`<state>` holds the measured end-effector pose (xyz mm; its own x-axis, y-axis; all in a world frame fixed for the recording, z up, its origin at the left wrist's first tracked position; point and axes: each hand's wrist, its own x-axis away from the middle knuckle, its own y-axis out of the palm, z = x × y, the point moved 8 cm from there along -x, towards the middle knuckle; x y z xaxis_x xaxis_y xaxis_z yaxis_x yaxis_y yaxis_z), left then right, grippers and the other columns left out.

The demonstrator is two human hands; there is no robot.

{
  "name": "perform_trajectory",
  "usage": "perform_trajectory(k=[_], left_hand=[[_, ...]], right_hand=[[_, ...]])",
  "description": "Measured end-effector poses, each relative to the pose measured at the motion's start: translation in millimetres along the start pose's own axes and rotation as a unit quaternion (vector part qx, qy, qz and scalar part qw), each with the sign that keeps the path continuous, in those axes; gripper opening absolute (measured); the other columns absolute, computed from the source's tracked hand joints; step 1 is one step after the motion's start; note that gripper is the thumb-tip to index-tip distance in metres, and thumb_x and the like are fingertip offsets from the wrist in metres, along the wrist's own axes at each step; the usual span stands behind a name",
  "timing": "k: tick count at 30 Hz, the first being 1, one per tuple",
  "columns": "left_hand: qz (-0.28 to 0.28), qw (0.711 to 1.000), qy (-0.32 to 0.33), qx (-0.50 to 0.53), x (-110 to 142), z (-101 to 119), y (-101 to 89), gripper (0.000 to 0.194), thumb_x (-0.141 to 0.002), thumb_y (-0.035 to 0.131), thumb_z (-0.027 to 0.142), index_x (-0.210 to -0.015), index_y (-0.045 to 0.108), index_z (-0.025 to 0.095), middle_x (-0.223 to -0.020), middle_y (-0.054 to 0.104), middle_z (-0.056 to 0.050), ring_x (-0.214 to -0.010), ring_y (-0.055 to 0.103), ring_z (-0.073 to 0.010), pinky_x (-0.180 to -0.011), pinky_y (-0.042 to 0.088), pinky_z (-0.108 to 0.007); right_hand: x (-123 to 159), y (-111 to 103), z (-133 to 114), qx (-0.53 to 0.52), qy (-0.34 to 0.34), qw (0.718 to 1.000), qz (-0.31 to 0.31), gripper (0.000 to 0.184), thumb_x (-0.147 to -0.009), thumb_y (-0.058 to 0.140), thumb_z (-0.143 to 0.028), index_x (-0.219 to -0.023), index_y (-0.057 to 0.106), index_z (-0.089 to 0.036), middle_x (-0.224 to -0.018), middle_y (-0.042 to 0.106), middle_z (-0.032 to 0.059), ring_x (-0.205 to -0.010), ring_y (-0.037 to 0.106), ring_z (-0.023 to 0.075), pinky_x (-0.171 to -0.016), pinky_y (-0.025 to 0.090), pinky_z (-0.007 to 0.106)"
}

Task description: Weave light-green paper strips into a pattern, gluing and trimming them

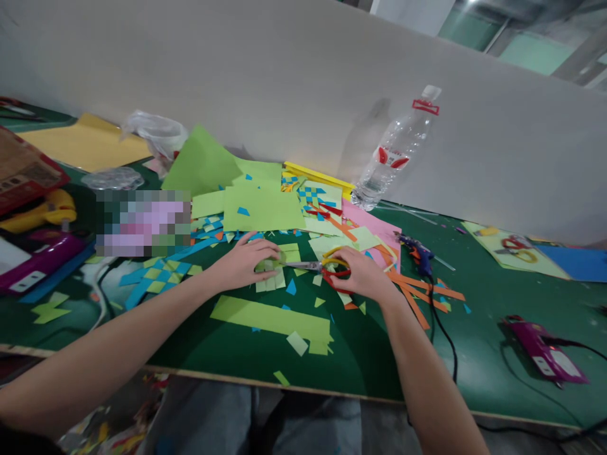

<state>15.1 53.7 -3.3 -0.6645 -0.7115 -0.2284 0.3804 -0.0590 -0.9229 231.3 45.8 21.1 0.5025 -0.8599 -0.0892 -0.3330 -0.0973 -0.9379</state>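
My right hand [353, 272] grips a pair of scissors [310, 265] by its red and yellow handles, the blades pointing left. Their tips reach small light green paper pieces [270, 280] under the fingers of my left hand [251, 260]. That hand is curled over the pieces, and its fingertips pinch at the paper; the exact hold is partly hidden. Nearer to me lies a long green paper strip [270, 316] with a pale square scrap [297, 343] on its edge. Green and blue scraps are scattered around both hands.
Behind are green sheets [263, 210] and a leaning plastic bottle [391, 155]. A glue gun [420, 253] with a black cord lies to the right, near orange strips [412, 294] and a purple power strip [545, 351]. A woven blue-green paper piece [159, 276] lies left.
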Motion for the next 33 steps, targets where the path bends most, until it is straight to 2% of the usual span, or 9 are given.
perform_trajectory(k=[14,20,26,33], left_hand=[[-0.003,1.0,0.002,-0.005,1,-2,2.2,0.031,-0.088,0.052,0.048,-0.108,0.061,0.026,-0.123,0.062,-0.004,-0.116,0.055,-0.0213,-0.116,0.008,-0.05],[-0.001,1.0,0.001,-0.003,0,-1,1.6,0.032,-0.088,0.052,0.048,-0.109,0.061,0.026,-0.123,0.063,-0.004,-0.116,0.055,-0.0214,-0.116,0.01,-0.049],[-0.002,1.0,0.003,-0.01,1,-2,2.7,0.031,-0.089,0.052,0.047,-0.109,0.061,0.026,-0.123,0.062,-0.004,-0.116,0.055,-0.0206,-0.116,0.009,-0.048],[0.0,1.0,0.002,-0.004,0,-3,2.2,0.031,-0.088,0.053,0.047,-0.108,0.062,0.026,-0.123,0.062,-0.003,-0.116,0.055,-0.0215,-0.116,0.011,-0.049]], right_hand=[[7,-10,9,-0.015,0.012,1.0,-0.016,0.027,-0.072,0.064,-0.029,-0.098,0.061,-0.021,-0.108,0.065,0.0034,-0.094,0.061,0.0182,-0.079,0.046,0.029],[8,-13,18,0.003,0.044,0.999,0.005,0.03,-0.073,0.064,-0.035,-0.1,0.059,-0.021,-0.106,0.065,0.0043,-0.09,0.062,0.0196,-0.078,0.046,0.031],[5,-7,12,0.014,0.028,0.999,0.027,0.026,-0.076,0.061,-0.034,-0.098,0.058,-0.021,-0.109,0.064,0.0063,-0.093,0.061,0.0205,-0.074,0.046,0.031],[3,-5,9,0.017,0.014,0.999,0.024,0.026,-0.075,0.061,-0.031,-0.098,0.058,-0.022,-0.112,0.064,0.0061,-0.096,0.061,0.0213,-0.078,0.047,0.033]])
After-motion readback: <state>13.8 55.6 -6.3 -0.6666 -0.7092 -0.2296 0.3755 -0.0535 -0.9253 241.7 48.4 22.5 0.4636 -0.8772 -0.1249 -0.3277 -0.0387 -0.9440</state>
